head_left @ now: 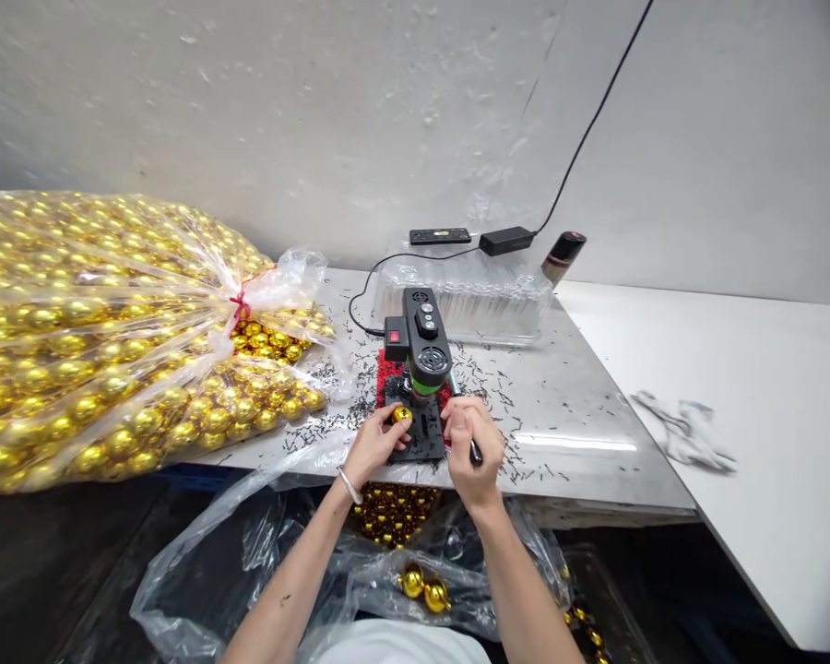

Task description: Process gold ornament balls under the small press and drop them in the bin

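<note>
Between the fingertips of my left hand (379, 437) is a small gold ball (402, 414) with a dark mark on top. It is held just below and left of the round head of a black machine (429, 355), over the machine's dark base plate (425, 429). My right hand (474, 447) is closed around a pen-like tool (476, 453) with a black end, right beside the base plate. The tool's tip is partly hidden near the machine. Red material (387, 378) scattered with black bits lies under the machine.
Big clear bags of gold balls (111, 350) fill the left. Behind the machine are a clear plastic tray (463, 304), a power adapter (506, 241) and a dark-capped can (564, 255). Gloves (688, 432) lie right. An open bag (200, 563) with gold balls hangs below the table edge.
</note>
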{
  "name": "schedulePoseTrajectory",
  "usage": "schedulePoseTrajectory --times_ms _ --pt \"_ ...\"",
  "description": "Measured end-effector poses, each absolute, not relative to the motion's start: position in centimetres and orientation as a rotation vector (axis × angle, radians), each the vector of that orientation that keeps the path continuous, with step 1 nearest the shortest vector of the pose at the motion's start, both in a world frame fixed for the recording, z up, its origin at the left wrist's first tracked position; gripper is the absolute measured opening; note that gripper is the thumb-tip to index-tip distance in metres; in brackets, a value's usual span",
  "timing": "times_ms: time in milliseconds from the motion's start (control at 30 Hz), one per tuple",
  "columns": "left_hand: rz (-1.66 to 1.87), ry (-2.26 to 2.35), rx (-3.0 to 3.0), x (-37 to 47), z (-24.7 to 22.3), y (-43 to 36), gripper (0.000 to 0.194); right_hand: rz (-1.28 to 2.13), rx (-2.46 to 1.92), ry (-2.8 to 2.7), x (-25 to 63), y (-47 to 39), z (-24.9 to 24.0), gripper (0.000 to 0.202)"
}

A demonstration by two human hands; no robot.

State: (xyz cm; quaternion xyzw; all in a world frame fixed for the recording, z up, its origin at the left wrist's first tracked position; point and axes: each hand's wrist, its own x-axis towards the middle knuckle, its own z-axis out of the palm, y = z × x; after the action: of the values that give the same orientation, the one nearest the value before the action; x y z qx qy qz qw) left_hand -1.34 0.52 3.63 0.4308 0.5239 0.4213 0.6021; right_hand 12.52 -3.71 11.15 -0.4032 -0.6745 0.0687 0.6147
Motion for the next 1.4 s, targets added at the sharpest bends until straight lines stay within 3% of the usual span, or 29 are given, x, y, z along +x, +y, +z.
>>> schedulePoseTrajectory --times_ms 533,1400 --pt "0.931 1.472 1.920 -0.3 2.8 1.0 0.031 0.145 -0.926 -1.556 12.5 -3.8 10.7 0.026" --pt "0.888 1.415 1.811 -0.4 3.5 0.9 0.025 -0.007 -0.884 -1.549 12.7 -2.4 4.8 0.032"
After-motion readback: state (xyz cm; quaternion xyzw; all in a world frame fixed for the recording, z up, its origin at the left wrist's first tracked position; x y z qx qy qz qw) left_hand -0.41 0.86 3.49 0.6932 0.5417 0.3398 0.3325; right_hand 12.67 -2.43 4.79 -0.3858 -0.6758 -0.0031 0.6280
